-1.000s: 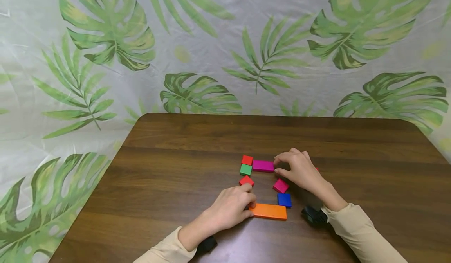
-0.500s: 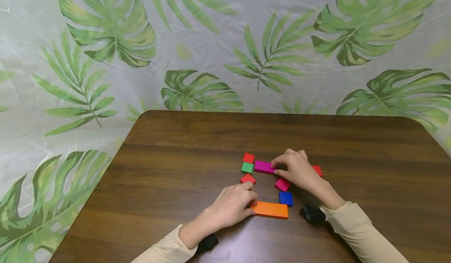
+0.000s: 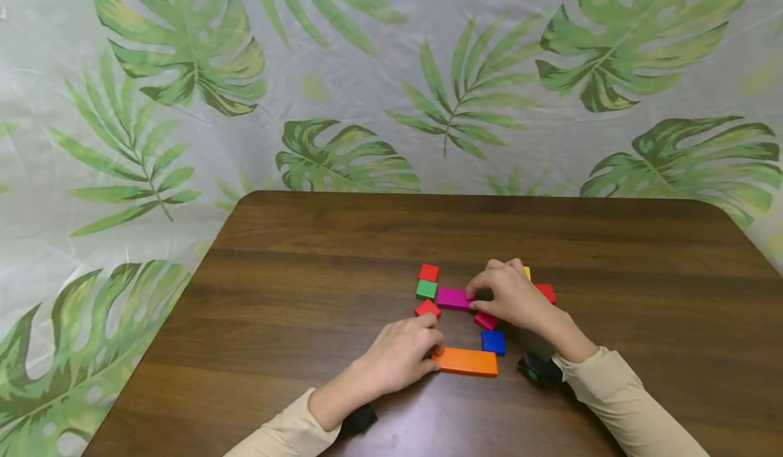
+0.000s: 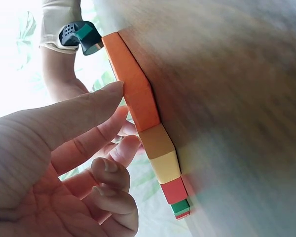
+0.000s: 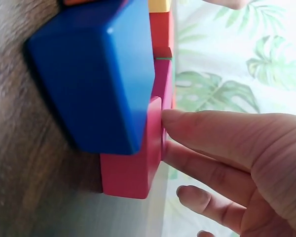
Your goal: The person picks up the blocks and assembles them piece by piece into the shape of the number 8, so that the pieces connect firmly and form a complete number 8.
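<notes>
My right hand (image 3: pixel 514 294) pinches the right end of a long magenta block (image 3: pixel 451 298), whose left end lies beside a green block (image 3: pixel 426 289). Close under that hand is a pink block (image 3: pixel 486 320), partly hidden, with a blue block (image 3: pixel 493 342) nearer to me. My left hand (image 3: pixel 400 351) holds the left end of a long orange block (image 3: pixel 467 362) between thumb and fingers. Just beyond its knuckles lies a turned red block (image 3: pixel 427 309). The left wrist view shows a tan block (image 4: pixel 158 140) and a pale yellow block (image 4: pixel 165 167), which the left hand covers in the head view.
Behind the green block sits another red block (image 3: pixel 429 272). Right of my right hand are a red block (image 3: pixel 545 293) and a partly hidden yellow block (image 3: pixel 527 273). The brown wooden table (image 3: pixel 293 294) ends at a leaf-patterned curtain (image 3: pixel 355 76).
My right hand has shifted left and slightly nearer, and the magenta block has slid nearer to me past the green one. More of the right-hand red and yellow blocks shows. The left hand stays put.
</notes>
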Demonstrator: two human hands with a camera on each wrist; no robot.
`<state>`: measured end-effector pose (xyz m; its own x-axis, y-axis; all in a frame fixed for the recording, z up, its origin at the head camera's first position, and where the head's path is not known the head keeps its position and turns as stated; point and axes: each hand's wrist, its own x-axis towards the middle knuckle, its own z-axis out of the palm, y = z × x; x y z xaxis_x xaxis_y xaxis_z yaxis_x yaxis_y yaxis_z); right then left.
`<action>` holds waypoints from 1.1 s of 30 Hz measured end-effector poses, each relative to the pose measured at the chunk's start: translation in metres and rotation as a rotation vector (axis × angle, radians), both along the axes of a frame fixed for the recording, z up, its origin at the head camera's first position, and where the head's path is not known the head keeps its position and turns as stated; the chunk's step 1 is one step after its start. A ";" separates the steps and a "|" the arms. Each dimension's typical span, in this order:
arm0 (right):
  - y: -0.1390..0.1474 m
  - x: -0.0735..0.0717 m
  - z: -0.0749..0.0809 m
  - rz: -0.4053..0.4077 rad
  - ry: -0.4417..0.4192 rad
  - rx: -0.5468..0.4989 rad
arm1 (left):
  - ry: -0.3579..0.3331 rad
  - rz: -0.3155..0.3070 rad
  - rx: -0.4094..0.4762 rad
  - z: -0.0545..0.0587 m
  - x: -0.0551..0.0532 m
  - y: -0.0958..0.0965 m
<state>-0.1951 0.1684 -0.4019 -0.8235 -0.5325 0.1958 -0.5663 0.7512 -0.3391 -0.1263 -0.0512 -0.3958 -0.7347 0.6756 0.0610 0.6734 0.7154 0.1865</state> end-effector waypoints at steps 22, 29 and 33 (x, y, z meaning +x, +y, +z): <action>0.002 0.005 0.007 0.068 -0.023 0.034 | -0.006 0.012 -0.002 -0.001 0.001 0.000; 0.011 0.021 0.011 0.117 -0.003 0.032 | -0.010 0.004 0.006 -0.002 0.001 0.000; 0.016 0.034 0.008 0.136 0.068 0.026 | -0.026 0.005 0.019 0.000 0.000 -0.003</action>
